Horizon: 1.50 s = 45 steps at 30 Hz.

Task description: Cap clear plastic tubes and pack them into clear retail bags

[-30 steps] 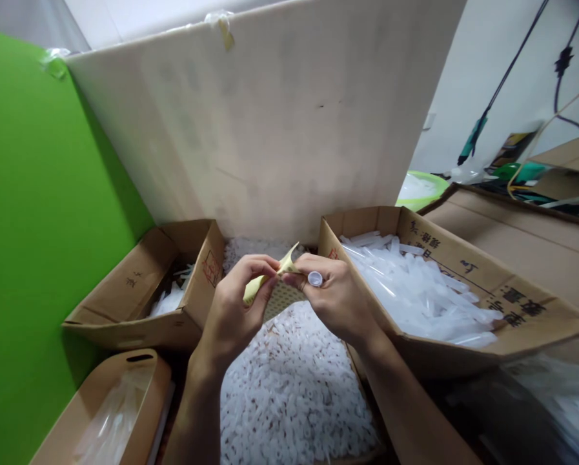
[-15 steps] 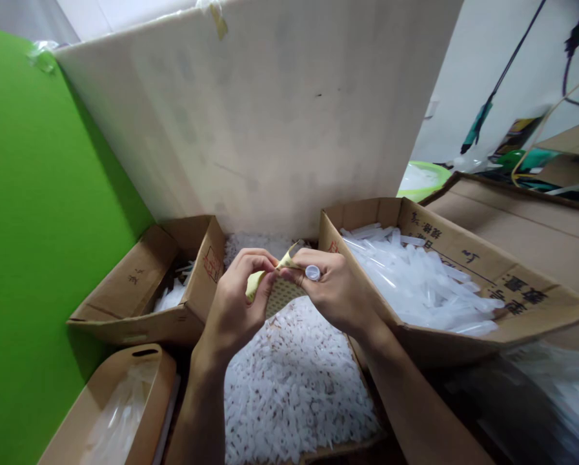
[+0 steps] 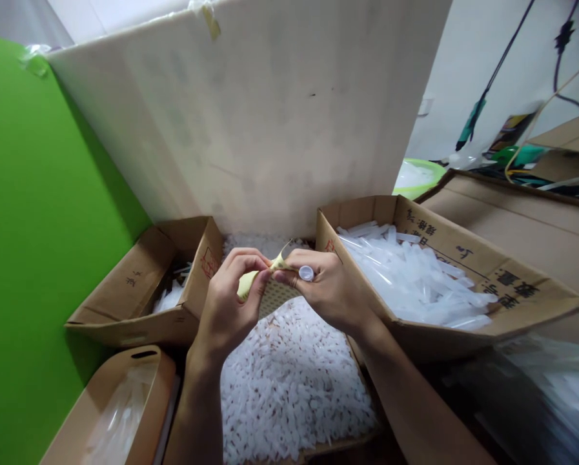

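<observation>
My left hand [image 3: 228,303] and my right hand [image 3: 330,290] meet above a cardboard box [image 3: 313,445] heaped with small white plastic pieces [image 3: 289,381]. Both hands pinch a thin pale yellow strip [image 3: 250,283] between thumb and fingers, the left at its lower end, the right at its upper end. My right hand also keeps a small clear tube with a round white rim [image 3: 306,273] tucked between its fingers. A perforated sheet [image 3: 274,298] shows just under the hands.
A box of clear plastic tubes [image 3: 415,278] stands to the right, another open box [image 3: 139,290] to the left, and a brown bag [image 3: 119,413] at the lower left. A tall white board [image 3: 250,116] rises behind, a green wall [image 3: 32,226] on the left.
Both hands have stayed together on the yellow strip and its free tip has been folded down shorter. The view has shifted slightly.
</observation>
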{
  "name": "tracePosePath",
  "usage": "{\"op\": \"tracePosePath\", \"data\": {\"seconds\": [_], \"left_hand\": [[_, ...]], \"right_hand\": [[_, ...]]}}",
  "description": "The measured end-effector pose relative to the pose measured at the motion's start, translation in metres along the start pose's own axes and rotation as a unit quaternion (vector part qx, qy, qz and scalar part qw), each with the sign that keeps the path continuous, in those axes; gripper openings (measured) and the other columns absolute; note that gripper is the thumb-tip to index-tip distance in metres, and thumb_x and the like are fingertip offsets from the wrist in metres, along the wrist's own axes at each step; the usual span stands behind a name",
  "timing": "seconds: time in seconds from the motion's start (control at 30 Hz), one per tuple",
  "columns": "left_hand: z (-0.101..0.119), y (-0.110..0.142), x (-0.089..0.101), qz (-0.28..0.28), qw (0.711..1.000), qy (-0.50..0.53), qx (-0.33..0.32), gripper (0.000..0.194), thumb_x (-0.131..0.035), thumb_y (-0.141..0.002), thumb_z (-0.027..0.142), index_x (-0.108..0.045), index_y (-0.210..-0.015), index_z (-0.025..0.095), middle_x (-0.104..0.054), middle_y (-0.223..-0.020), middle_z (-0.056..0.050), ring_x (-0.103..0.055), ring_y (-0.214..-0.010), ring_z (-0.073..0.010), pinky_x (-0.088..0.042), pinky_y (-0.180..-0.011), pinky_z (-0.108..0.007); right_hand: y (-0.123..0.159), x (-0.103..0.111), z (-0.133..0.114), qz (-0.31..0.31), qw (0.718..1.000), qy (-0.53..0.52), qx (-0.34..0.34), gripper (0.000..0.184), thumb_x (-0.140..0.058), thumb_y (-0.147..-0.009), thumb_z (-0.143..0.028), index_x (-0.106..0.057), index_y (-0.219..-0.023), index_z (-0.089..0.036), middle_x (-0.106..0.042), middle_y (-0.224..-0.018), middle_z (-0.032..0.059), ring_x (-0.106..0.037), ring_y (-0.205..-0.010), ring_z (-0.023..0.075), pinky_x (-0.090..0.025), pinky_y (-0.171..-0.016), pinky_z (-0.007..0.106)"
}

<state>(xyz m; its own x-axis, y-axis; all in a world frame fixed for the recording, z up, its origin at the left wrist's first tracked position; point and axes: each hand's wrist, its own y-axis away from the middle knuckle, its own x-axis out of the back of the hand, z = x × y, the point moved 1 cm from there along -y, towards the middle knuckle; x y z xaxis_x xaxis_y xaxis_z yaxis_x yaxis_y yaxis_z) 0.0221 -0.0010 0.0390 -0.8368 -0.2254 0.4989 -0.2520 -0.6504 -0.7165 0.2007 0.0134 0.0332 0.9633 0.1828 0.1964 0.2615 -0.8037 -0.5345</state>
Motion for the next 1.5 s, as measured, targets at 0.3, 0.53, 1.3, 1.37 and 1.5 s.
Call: {"op": "tracePosePath", "data": {"seconds": [0.3, 0.53, 1.3, 1.37, 1.5], "left_hand": [[-0.005, 0.001, -0.001, 0.002, 0.994, 0.088, 0.071, 0.012, -0.060, -0.101, 0.025, -0.062, -0.091, 0.019, -0.061, -0.112, -0.007, -0.064, -0.110, -0.0193, -0.053, -0.098, -0.035], [0.018, 0.002, 0.002, 0.004, 0.982, 0.137, 0.126, 0.018, -0.062, -0.101, 0.032, -0.066, -0.088, 0.021, -0.060, -0.122, -0.007, -0.058, -0.126, -0.0220, -0.046, -0.112, -0.039], [0.030, 0.004, -0.011, -0.004, 0.992, 0.035, 0.125, 0.010, -0.062, -0.097, 0.026, -0.065, -0.088, 0.021, -0.061, -0.116, -0.005, -0.060, -0.119, -0.0202, -0.049, -0.107, -0.039], [0.031, 0.005, -0.012, 0.000, 0.991, 0.044, 0.126, 0.007, -0.063, -0.097, 0.026, -0.064, -0.091, 0.021, -0.061, -0.117, -0.006, -0.060, -0.121, -0.0209, -0.049, -0.108, -0.040], [0.025, 0.006, -0.007, -0.004, 0.986, 0.092, 0.140, 0.021, -0.064, -0.097, 0.031, -0.063, -0.117, 0.025, -0.061, -0.129, -0.006, -0.057, -0.131, -0.0220, -0.047, -0.114, -0.041]], "right_hand": [[0.000, 0.000, 0.000, 0.011, 0.998, 0.000, -0.061, 0.043, -0.074, -0.091, -0.047, -0.058, -0.064, -0.018, -0.051, -0.061, -0.0051, -0.040, -0.057, 0.0096, -0.033, -0.056, 0.027], [0.001, -0.003, 0.004, 0.002, 0.995, 0.098, -0.001, 0.050, -0.068, -0.098, -0.045, -0.046, -0.061, -0.018, -0.049, -0.061, -0.0042, -0.040, -0.059, 0.0094, -0.031, -0.058, 0.026], [0.003, -0.010, 0.011, -0.037, 0.977, 0.194, 0.074, 0.024, -0.057, -0.100, -0.009, -0.068, -0.078, -0.013, -0.067, -0.076, 0.0030, -0.060, -0.068, 0.0128, -0.040, -0.066, 0.025], [0.003, -0.010, 0.012, -0.040, 0.980, 0.183, 0.072, 0.024, -0.057, -0.098, -0.007, -0.069, -0.078, -0.014, -0.069, -0.078, 0.0033, -0.062, -0.070, 0.0135, -0.042, -0.068, 0.025], [0.004, -0.012, 0.016, -0.021, 0.989, 0.125, 0.073, 0.029, -0.059, -0.098, -0.014, -0.065, -0.070, -0.016, -0.066, -0.072, 0.0001, -0.056, -0.064, 0.0120, -0.041, -0.065, 0.026]]}}
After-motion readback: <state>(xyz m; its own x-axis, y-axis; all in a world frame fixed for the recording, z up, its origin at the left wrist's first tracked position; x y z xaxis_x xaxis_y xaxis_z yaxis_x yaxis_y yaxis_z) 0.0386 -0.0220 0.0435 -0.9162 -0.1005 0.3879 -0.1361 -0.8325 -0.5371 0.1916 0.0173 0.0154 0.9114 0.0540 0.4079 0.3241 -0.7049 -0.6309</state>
